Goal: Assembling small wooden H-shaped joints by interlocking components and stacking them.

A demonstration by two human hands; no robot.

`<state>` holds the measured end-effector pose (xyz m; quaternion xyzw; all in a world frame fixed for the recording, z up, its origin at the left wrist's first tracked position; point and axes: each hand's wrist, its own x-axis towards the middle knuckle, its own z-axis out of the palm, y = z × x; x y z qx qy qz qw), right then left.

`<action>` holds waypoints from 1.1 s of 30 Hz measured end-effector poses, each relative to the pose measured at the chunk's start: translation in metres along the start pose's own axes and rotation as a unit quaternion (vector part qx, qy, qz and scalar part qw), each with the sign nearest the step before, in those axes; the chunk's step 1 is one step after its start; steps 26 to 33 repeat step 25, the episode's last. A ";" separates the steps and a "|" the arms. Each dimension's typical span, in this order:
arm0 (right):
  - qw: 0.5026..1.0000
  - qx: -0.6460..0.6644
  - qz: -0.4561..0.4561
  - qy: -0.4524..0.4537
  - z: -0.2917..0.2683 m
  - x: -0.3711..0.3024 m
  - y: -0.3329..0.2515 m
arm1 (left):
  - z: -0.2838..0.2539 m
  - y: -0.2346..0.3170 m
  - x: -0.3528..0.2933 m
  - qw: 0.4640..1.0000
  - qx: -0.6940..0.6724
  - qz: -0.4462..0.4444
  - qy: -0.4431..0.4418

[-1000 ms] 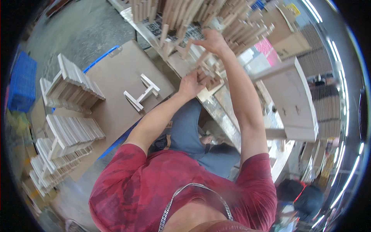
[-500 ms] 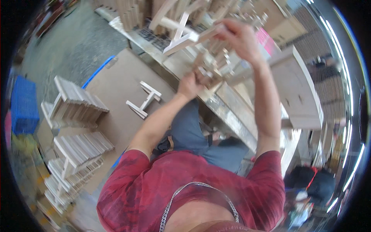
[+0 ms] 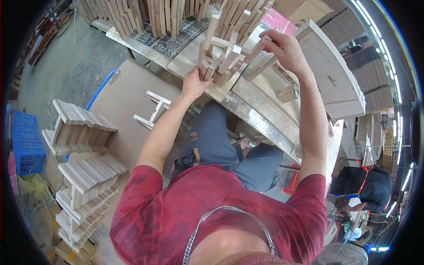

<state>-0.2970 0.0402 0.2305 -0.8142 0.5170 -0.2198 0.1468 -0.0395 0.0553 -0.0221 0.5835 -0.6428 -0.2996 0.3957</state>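
Observation:
My right hand [image 3: 286, 52] is closed, thumb and fingers pinching the end of a pale wooden bar [image 3: 255, 50] above the workbench. Left of that bar stands a pale wooden frame [image 3: 223, 43] with upright and cross pieces; I cannot tell whether the bar is joined to it. My left hand [image 3: 195, 84] is closed round short wooden pieces [image 3: 207, 72] at the bench's near edge, beside the frame's lower part. Another H-shaped wooden frame [image 3: 154, 110] lies on the brown board to the left of my left forearm.
Wooden slats [image 3: 163, 17] stand in rows at the back of the workbench [image 3: 260, 110]. A large wooden panel structure [image 3: 329, 70] rises at right. Stacked wooden frames [image 3: 84, 128] and a blue crate [image 3: 28, 143] are at left. A person in black [image 3: 369, 185] is at far right.
The wooden frame has gone from a raised, slanted position at my right hand to standing lower on the bench. My left hand has shifted left and slightly up.

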 end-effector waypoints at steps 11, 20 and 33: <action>0.995 0.032 -0.083 -0.050 0.005 0.049 0.018 | 0.002 -0.007 0.000 1.000 -0.012 0.017 0.018; 0.989 0.118 -0.045 -0.073 0.010 0.051 0.040 | 0.005 -0.014 0.001 0.999 -0.019 0.028 0.023; 0.994 0.055 -0.016 -0.097 0.018 0.050 0.049 | 0.001 -0.010 0.002 1.000 -0.001 -0.008 -0.007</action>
